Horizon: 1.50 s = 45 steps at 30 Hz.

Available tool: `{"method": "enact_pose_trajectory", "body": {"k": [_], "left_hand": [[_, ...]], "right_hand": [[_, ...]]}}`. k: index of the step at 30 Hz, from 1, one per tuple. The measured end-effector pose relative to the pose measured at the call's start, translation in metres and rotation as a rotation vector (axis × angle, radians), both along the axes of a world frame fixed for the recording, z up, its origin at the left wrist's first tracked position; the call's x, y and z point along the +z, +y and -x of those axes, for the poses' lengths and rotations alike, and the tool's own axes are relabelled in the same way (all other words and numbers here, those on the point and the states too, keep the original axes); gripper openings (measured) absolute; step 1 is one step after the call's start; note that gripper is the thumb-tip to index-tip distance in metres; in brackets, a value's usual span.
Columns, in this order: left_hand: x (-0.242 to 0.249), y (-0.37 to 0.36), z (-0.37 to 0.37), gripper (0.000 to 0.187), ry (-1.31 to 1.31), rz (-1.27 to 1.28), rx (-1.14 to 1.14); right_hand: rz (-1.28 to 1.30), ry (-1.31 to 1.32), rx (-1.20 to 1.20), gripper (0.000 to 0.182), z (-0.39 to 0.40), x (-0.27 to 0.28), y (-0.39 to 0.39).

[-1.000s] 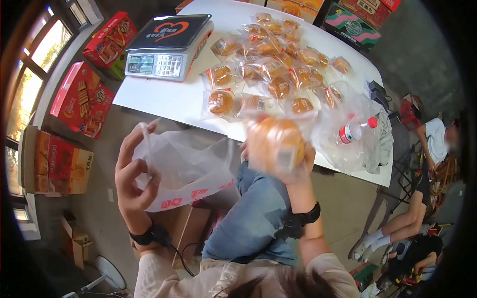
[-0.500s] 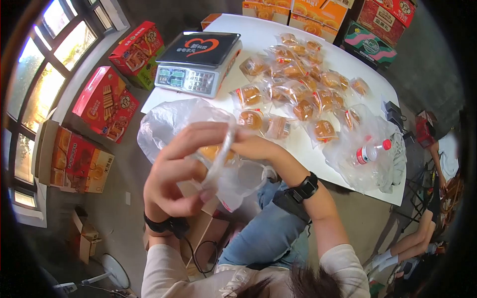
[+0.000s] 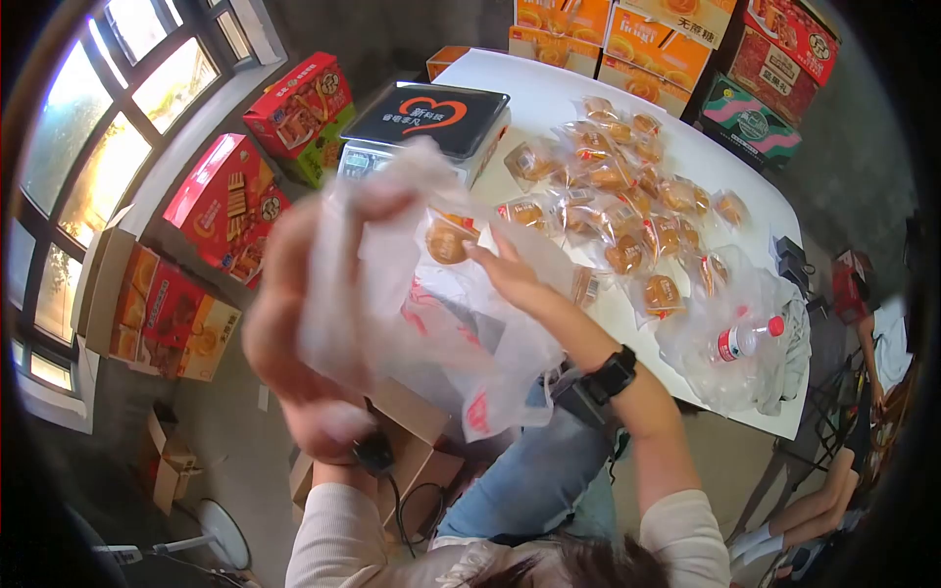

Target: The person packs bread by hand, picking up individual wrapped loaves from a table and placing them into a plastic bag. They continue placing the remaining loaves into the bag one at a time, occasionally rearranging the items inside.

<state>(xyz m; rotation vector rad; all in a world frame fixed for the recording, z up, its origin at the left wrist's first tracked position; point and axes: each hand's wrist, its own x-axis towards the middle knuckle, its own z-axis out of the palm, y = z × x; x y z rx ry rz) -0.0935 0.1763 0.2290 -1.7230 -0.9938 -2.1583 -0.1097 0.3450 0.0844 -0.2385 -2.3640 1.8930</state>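
Observation:
My left hand (image 3: pixel 294 328), smeared by motion, is raised at the left with its fingers hooked in a thin white plastic bag (image 3: pixel 431 353). The bag hangs stretched between my hands, with red print low on it. My right hand (image 3: pixel 512 274) reaches to the bag's opening, its fingertips closed on the edge of a wrapped round bun (image 3: pixel 449 240). Beyond it, several more wrapped buns (image 3: pixel 622 176) lie heaped on the white table (image 3: pixel 755 186). The bag hides part of the near table edge.
A digital scale (image 3: pixel 431 118) stands at the table's back left. At the right lie a plastic bottle (image 3: pixel 745 340) and crumpled plastic bags (image 3: pixel 686 353). Orange cartons (image 3: pixel 652 44) stand behind the table, red gift boxes (image 3: pixel 225 211) to the left. An open cardboard box (image 3: pixel 417 421) is below my hands.
My left hand has pulled the bag up and spread it wider. My right hand and the bun have shifted slightly up in view. The whole view has moved a little.

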Motion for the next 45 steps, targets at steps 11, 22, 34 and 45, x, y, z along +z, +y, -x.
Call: {"method": "enact_pose_trajectory", "body": {"k": [11,22,34,45], "left_hand": [[-0.031,-0.019,0.037,0.082,-0.279,0.097,0.413],[-0.091,0.059,-0.019,0.017,-0.680,0.296,-0.371],[-0.137,0.140,-0.091,0.019,-0.294,0.862,-0.355],[-0.169,0.172,-0.161,0.016,-0.067,1.055,0.004]], "right_hand": [[-0.994,-0.217,-0.256,0.048,0.025,0.092,0.142],[-1.651,-0.556,-0.601,0.049,-0.084,0.171,0.237],[-1.886,-0.210,-0.653,0.042,-0.170,0.090,0.326],[-1.206,-0.280,-0.338,0.021,-0.228,0.162,0.158]]}}
